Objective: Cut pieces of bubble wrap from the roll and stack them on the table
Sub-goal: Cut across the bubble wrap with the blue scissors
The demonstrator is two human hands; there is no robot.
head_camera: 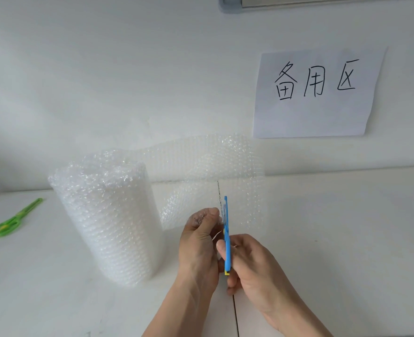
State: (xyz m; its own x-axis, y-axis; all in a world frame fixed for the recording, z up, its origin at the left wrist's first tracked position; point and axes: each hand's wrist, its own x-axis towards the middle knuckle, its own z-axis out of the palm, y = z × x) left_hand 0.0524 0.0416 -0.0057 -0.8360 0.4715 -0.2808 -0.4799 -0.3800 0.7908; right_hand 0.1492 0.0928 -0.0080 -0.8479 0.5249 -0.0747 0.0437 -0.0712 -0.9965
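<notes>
A fat roll of clear bubble wrap (108, 215) stands upright on the white table (335, 227), left of centre. Its loose sheet (213, 166) unrolls to the right and hangs upright in front of the wall. My left hand (198, 246) pinches the sheet's lower edge between thumb and fingers. My right hand (254, 266) grips blue scissors (226, 237) with a yellow pivot, seen edge-on. The blades point up into the sheet, just right of my left thumb. A thin cut line runs up the sheet above the blade tip.
Green scissors (13, 218) lie on the table at the far left. A sheet of paper (318, 93) with handwritten characters hangs on the wall at the upper right. A seam in the tabletop (236, 317) runs toward me between my forearms.
</notes>
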